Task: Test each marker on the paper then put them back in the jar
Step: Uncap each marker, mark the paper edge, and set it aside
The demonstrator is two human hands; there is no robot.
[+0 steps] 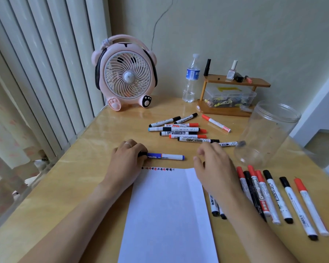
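Task partway, by my read: paper (167, 215) carries a short row of red and black test marks (158, 169) along its far edge only, rest of the sheet blank, so some markers look tested, many probably not. Jar (264, 133), clear plastic, no lid seen, lies tilted on its side at right on the worktop (74, 186) and looks empty apart from maybe one marker end at its mouth, hard to tell; so nothing put back yet. Two groups of markers: far pile (180, 129) beyond the paper, red, black and one blue-capped, lying loosely crossed; near row (273, 198) right of the paper, red and black caps, roughly parallel, partly under the right forearm. Which group is tested, cannot tell. Left hand (128, 158) grips the black end of a blue marker (165, 156), which lies flat on the worktop just beyond the paper's far edge, white barrel with blue label, blue at the right end; capped or not unclear. Right hand (213, 166) hovers near the marker's free end, fingers loosely spread, holding nothing. Likely next: uncap or test the blue one. Left to do: remaining tests, then all markers into the jar.
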